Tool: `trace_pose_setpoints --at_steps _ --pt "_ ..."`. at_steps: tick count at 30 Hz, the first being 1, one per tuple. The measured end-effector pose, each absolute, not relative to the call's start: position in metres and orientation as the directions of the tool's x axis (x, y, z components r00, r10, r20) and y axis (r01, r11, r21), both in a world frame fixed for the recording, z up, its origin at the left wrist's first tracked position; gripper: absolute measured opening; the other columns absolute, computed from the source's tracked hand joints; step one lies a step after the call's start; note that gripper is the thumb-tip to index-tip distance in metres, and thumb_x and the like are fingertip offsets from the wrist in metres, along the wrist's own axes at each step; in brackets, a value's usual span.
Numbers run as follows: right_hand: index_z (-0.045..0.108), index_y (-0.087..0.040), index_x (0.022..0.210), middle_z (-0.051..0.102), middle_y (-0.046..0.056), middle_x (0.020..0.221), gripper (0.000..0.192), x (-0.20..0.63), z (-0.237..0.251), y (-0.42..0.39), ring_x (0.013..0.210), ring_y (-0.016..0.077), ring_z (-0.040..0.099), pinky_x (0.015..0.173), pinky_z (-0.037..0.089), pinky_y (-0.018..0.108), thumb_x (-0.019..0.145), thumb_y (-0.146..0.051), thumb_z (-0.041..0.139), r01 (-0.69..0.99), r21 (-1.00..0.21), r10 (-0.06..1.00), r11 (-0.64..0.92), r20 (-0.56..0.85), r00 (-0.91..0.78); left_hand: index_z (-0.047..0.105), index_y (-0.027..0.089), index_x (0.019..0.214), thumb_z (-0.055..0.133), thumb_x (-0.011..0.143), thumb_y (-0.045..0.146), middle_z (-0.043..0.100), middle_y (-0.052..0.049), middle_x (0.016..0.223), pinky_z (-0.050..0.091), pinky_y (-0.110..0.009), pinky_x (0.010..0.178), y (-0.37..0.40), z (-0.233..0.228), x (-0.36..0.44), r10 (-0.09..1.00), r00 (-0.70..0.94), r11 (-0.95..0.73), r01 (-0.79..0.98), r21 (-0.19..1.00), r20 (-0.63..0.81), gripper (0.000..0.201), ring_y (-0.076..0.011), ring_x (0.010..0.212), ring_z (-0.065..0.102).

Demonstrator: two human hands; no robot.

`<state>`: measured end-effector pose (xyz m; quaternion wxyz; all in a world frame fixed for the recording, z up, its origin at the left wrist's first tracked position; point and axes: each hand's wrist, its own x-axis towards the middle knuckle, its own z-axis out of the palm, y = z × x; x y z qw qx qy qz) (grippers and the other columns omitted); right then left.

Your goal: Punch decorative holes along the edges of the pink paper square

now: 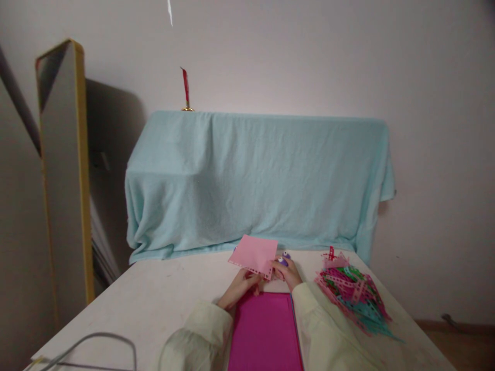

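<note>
Plain white table (162, 304) against a pale wall, with a light blue towel (255, 180) draped over something at the back. Left hand (240, 289) pinches the pink paper square (254, 255) by its punched edge, feeding it into the small purple punch (284, 259) under the right hand (288, 272). Magenta sheet stack (265, 332) sits just below, 1 heap of punched coloured strips (353, 299) on the right.

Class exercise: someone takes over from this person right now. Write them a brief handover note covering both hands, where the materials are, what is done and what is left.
Left hand: grip on the pink paper sheet at its lower edge.
Right hand: on the small purple punch, set at the sheet's lower right corner.
Magenta paper stack: on the table, between the arms.
Punched strips pile: to the right.
Done: holes run along the sheet's bottom edge.
Left: its other edges look unpunched; the magenta stack looks untouched.
</note>
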<state>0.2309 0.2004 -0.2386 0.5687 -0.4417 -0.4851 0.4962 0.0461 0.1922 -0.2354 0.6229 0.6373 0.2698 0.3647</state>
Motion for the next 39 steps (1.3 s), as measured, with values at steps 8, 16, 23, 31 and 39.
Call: trace_pose_setpoints --at_steps 8,16,23,31,39 --pt "0.055 -0.018 0.064 0.038 -0.008 0.035 0.033 0.2327 -0.2427 0.2021 0.031 0.006 0.026 0.035 0.019 0.021 0.063 -0.048 0.07 -0.143 -0.98 0.99 0.139 0.137 0.023 0.065 0.008 0.089 0.053 0.081 0.045 0.059 -0.004 0.058 0.041 -0.023 0.049 0.193 -0.2358 0.046 0.79 0.595 -0.094 -0.116 0.989 0.145 0.04 -0.0123 0.047 0.053" --pt "0.055 -0.018 0.062 0.037 -0.008 0.032 0.037 0.2318 -0.2426 0.2028 0.03 0.0059 0.026 0.035 0.018 0.021 0.06 -0.051 0.071 -0.136 -0.984 0.993 0.115 0.11 0.044 0.065 0.008 0.088 0.055 0.078 0.045 0.061 -0.005 0.059 0.041 -0.023 0.048 0.1947 -0.2376 0.0471 0.803 0.585 -0.071 -0.1 0.992 0.116 0.04 -0.0127 0.047 0.054" --pt "0.056 -0.018 0.066 0.037 -0.009 0.033 0.036 0.231 -0.2398 0.2007 0.029 0.0061 0.025 0.035 0.016 0.022 0.06 -0.051 0.071 -0.139 -0.983 0.993 0.115 0.112 0.035 0.063 0.008 0.085 0.056 0.076 0.044 0.062 -0.006 0.06 0.041 -0.024 0.05 0.1935 -0.2369 0.0464 0.809 0.579 -0.049 -0.102 0.994 0.099 0.038 -0.0133 0.048 0.055" --pt "0.057 -0.018 0.065 0.036 -0.009 0.033 0.034 0.232 -0.2409 0.2012 0.03 0.006 0.025 0.035 0.017 0.021 0.062 -0.049 0.071 -0.147 -0.982 0.993 0.12 0.119 0.017 0.064 0.008 0.079 0.055 0.077 0.045 0.062 -0.007 0.06 0.041 -0.024 0.051 0.1927 -0.2356 0.0461 0.805 0.586 -0.045 -0.097 0.994 0.093 0.038 -0.0135 0.049 0.055" --pt "0.059 -0.018 0.068 0.036 -0.009 0.033 0.035 0.2325 -0.2431 0.203 0.03 0.0063 0.025 0.034 0.02 0.021 0.059 -0.05 0.071 -0.139 -0.984 0.994 0.112 0.109 0.031 0.064 0.008 0.078 0.054 0.078 0.049 0.063 -0.008 0.06 0.042 -0.024 0.051 0.1948 -0.2374 0.0474 0.803 0.593 -0.023 -0.076 0.997 0.064 0.042 -0.0136 0.048 0.055"
